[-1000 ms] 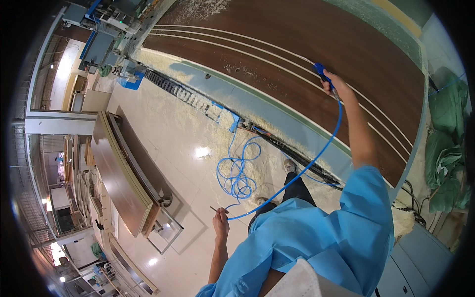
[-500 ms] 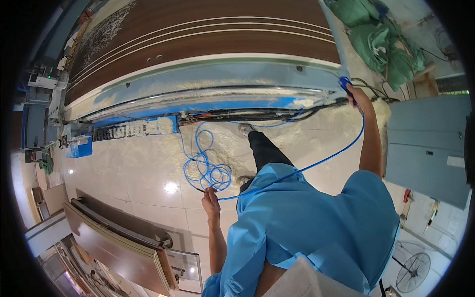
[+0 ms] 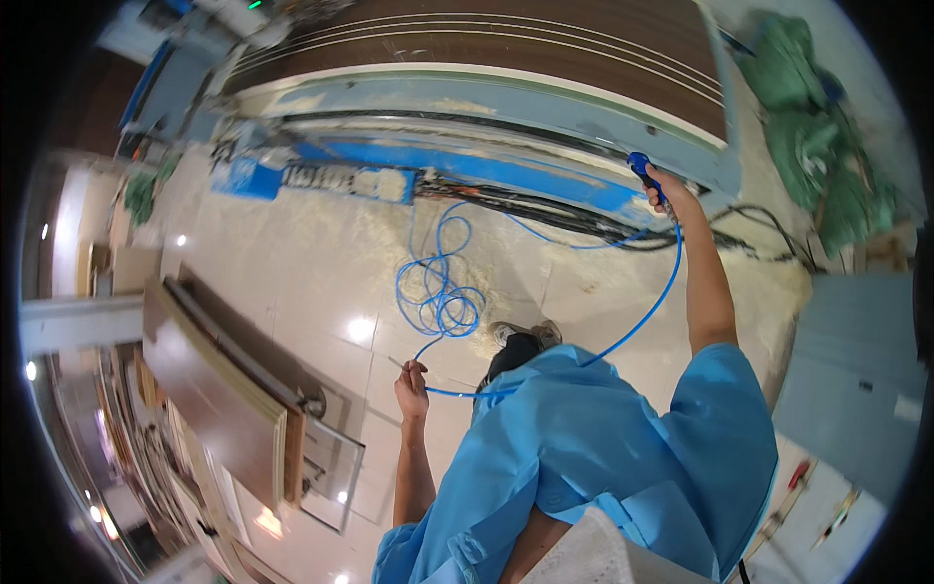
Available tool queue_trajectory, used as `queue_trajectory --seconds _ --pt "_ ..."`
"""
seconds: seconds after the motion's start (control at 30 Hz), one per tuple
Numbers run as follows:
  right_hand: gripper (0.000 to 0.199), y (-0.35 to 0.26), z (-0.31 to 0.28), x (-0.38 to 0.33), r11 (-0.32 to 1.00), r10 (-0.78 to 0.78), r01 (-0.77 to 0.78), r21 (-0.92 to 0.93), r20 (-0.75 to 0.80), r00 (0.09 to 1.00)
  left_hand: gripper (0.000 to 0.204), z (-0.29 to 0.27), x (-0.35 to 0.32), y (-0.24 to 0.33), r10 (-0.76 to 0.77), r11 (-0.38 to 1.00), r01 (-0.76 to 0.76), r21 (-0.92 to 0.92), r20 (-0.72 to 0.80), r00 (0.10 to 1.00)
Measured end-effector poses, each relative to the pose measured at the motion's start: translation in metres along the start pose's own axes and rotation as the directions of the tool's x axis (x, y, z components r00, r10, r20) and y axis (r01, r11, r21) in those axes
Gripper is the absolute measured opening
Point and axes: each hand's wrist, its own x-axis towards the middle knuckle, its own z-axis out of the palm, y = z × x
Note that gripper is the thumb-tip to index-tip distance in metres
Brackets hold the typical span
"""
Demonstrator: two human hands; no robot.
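My right hand (image 3: 664,187) is closed around a blue air blow gun (image 3: 639,164), held out above the machine's near edge. From the gun a blue air hose (image 3: 650,316) curves down past my body to my left hand (image 3: 411,378), which grips it. Beyond the left hand the hose lies on the floor in loose, tangled coils (image 3: 449,297). In front of me stands a long machine bed (image 3: 409,94) with a dark brown striped panel (image 3: 545,54) on it. Pale dust lies along its lower rail and on the floor.
Black cables (image 3: 574,226) run along the machine's base. Green sacks (image 3: 803,127) lie at the far right, above a grey cabinet (image 3: 844,355). A stack of boards (image 3: 219,389) on a trolley stands at left. A blue box (image 3: 247,179) sits at the machine's left end.
My view has shifted and turned. The foot that reached toward the machine is now back beside the other. Both hands keep their hold, and the blow gun now points over the machine's edge.
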Motion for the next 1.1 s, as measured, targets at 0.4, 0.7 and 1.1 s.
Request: queue_trajectory --seconds 0.4,0.7,1.1 --pt "0.051 -0.054 0.247 0.066 0.990 -0.073 0.030 0.135 0.328 0.942 0.048 -0.050 -0.186 -0.075 -0.318 0.902 0.116 -0.415 -0.458 0.830" --pt "0.053 -0.064 0.399 -0.013 0.937 -0.227 0.305 -0.168 0.369 0.901 0.051 -0.173 -0.195 -0.169 -0.285 0.892 -0.037 -0.450 -0.625 0.727" --pt "0.079 0.087 0.554 -0.160 0.957 -0.147 0.206 -0.206 0.269 0.952 0.048 -0.442 -0.100 -0.267 -0.050 0.888 -0.334 -0.317 -0.788 0.614"
